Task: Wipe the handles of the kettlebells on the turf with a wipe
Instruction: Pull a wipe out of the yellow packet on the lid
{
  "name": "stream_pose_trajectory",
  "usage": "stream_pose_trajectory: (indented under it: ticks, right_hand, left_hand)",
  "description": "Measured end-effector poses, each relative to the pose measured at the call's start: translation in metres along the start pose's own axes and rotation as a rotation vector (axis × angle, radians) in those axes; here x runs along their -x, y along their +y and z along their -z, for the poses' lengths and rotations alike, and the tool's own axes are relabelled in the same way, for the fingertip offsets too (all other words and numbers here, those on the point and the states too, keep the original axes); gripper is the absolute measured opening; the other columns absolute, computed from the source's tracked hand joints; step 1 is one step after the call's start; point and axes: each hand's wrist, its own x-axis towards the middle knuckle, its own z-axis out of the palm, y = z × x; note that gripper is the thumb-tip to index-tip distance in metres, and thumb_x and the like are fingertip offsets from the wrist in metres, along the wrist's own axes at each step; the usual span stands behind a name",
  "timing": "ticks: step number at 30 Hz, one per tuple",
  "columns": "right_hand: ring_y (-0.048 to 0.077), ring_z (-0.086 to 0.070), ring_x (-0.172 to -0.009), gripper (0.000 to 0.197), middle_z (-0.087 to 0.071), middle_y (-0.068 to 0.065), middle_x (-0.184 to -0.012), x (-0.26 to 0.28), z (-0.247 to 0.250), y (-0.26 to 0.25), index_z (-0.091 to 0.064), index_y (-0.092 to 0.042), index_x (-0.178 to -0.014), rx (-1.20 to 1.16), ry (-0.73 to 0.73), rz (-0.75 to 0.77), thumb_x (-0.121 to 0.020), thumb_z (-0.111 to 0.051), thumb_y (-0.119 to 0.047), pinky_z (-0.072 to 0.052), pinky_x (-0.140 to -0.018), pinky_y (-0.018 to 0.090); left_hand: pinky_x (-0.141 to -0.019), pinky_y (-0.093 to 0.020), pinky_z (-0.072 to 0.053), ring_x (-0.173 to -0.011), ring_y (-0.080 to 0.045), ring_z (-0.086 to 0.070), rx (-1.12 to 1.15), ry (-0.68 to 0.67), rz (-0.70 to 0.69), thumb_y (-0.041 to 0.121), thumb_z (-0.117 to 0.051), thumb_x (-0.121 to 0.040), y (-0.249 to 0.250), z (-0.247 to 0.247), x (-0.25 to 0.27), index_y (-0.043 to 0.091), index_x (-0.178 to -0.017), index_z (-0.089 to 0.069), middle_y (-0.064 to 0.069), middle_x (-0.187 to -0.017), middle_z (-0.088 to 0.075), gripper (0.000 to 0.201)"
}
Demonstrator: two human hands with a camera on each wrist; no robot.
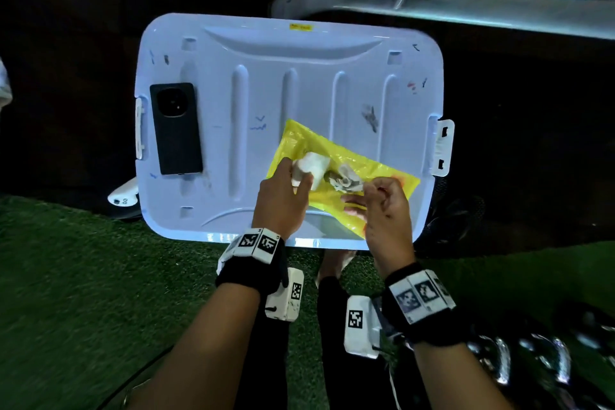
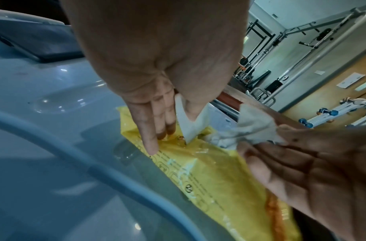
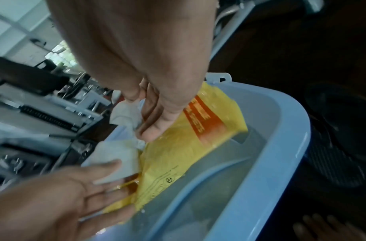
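Note:
A yellow wipe packet lies on a pale blue bin lid. My left hand pinches the packet's white flap between thumb and forefinger, and its other fingers rest straight on the packet. My right hand pinches a crumpled grey-white wipe that sticks up out of the packet's opening. The left wrist view shows the flap and the wipe side by side. In the right wrist view the wipe hangs from my fingertips. Dark glossy shapes sit on the turf at bottom right, too blurred to identify.
A black phone lies face down on the lid's left side. Green turf runs under the lid's near edge. A grey metal frame with a red pad stands behind. A bare foot shows between my wrists.

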Motion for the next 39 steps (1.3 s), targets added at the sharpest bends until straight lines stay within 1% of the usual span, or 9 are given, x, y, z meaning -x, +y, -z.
stream_pose_trajectory:
  ticks: [5, 9, 14, 19, 24, 27, 31, 34, 39]
  right_hand:
    - [0.018, -0.064, -0.087, 0.006, -0.059, -0.011, -0.101, -0.013, -0.006, -0.004, -0.06, -0.021, -0.095, 0.379, 0.063, 0.216, -0.101, -0.06, -0.022, -0.052, -0.073, 0.037]
    - [0.025, -0.067, -0.092, 0.011, -0.066, -0.008, -0.09, -0.015, -0.008, -0.019, -0.059, -0.024, -0.091, 0.252, 0.026, 0.172, -0.101, -0.059, -0.02, -0.055, -0.084, 0.052]
    - [0.023, -0.069, -0.091, 0.015, -0.07, -0.003, -0.098, -0.009, 0.0, -0.03, -0.054, -0.031, -0.092, 0.324, -0.008, 0.279, -0.103, -0.056, -0.02, -0.055, -0.086, 0.051]
    - [0.024, -0.073, -0.081, 0.005, -0.067, 0.005, -0.087, -0.009, 0.007, -0.029, -0.052, -0.013, -0.099, 0.27, -0.036, 0.274, -0.104, -0.053, -0.014, -0.059, -0.079, 0.047]
    - [0.039, -0.072, -0.086, 0.004, -0.065, 0.008, -0.085, -0.013, 0.006, -0.026, -0.051, -0.005, -0.101, 0.159, -0.078, 0.108, -0.104, -0.051, -0.008, -0.057, -0.087, 0.057]
    - [0.034, -0.073, -0.083, 0.009, -0.066, -0.004, -0.078, -0.013, 0.008, -0.029, -0.052, -0.014, -0.096, 0.154, -0.062, 0.125, -0.104, -0.051, -0.01, -0.059, -0.084, 0.053]
    - [0.026, -0.072, -0.076, 0.008, -0.066, 0.006, -0.082, -0.012, 0.015, -0.037, -0.052, -0.013, -0.098, 0.125, -0.043, 0.171, -0.105, -0.049, -0.011, -0.06, -0.076, 0.043]
    - [0.022, -0.069, -0.07, 0.01, -0.068, 0.001, -0.077, -0.007, 0.023, -0.048, -0.052, -0.016, -0.096, 0.054, -0.035, 0.243, -0.105, -0.049, -0.012, -0.058, -0.068, 0.033]
    - [0.012, -0.063, -0.067, 0.01, -0.066, -0.008, -0.074, -0.001, 0.04, -0.054, -0.054, -0.03, -0.094, 0.039, 0.159, 0.337, -0.102, -0.054, -0.024, -0.054, -0.065, 0.031]
  left_hand:
    - [-0.076, -0.046, -0.052, -0.088, -0.038, -0.067, -0.04, -0.005, -0.006, 0.036, -0.059, -0.1, 0.0, -0.008, 0.006, 0.016, -0.101, -0.05, -0.011, -0.093, -0.071, 0.022]
    - [-0.077, -0.046, -0.053, -0.089, -0.038, -0.068, -0.022, 0.039, 0.021, 0.035, -0.056, -0.101, 0.003, -0.012, 0.006, 0.018, -0.1, -0.047, -0.012, -0.093, -0.072, 0.019]
    - [-0.077, -0.046, -0.053, -0.088, -0.038, -0.068, 0.032, 0.119, 0.026, 0.03, -0.057, -0.101, 0.01, -0.012, 0.002, 0.012, -0.102, -0.051, -0.009, -0.095, -0.071, 0.019]
    - [-0.076, -0.042, -0.054, -0.076, -0.021, -0.056, 0.038, 0.183, -0.139, 0.018, -0.067, -0.092, 0.018, -0.013, 0.005, 0.014, -0.09, -0.056, 0.009, -0.08, -0.058, 0.012]
    - [-0.084, -0.04, -0.051, -0.09, -0.019, -0.057, 0.031, 0.046, -0.19, 0.01, -0.079, -0.078, 0.019, -0.024, -0.003, 0.005, -0.102, -0.067, -0.007, -0.101, -0.061, 0.027]
    - [-0.082, -0.033, -0.046, -0.093, -0.021, -0.056, -0.056, -0.005, -0.146, 0.023, -0.08, -0.081, 0.018, -0.032, -0.016, 0.006, -0.102, -0.067, -0.01, -0.107, -0.059, 0.03]
    - [-0.08, -0.025, -0.038, -0.103, -0.03, -0.059, -0.148, 0.009, -0.096, 0.028, -0.074, -0.087, 0.013, -0.039, -0.027, 0.006, -0.108, -0.066, -0.014, -0.118, -0.057, 0.031]
    - [-0.084, -0.028, -0.041, -0.106, -0.031, -0.061, -0.169, 0.041, -0.08, 0.03, -0.075, -0.088, 0.01, -0.04, -0.029, 0.006, -0.111, -0.067, -0.014, -0.122, -0.059, 0.035]
    - [-0.08, -0.028, -0.041, -0.098, -0.029, -0.062, -0.17, 0.083, -0.022, 0.033, -0.075, -0.086, 0.013, -0.037, -0.029, 0.008, -0.101, -0.07, -0.011, -0.11, -0.062, 0.029]
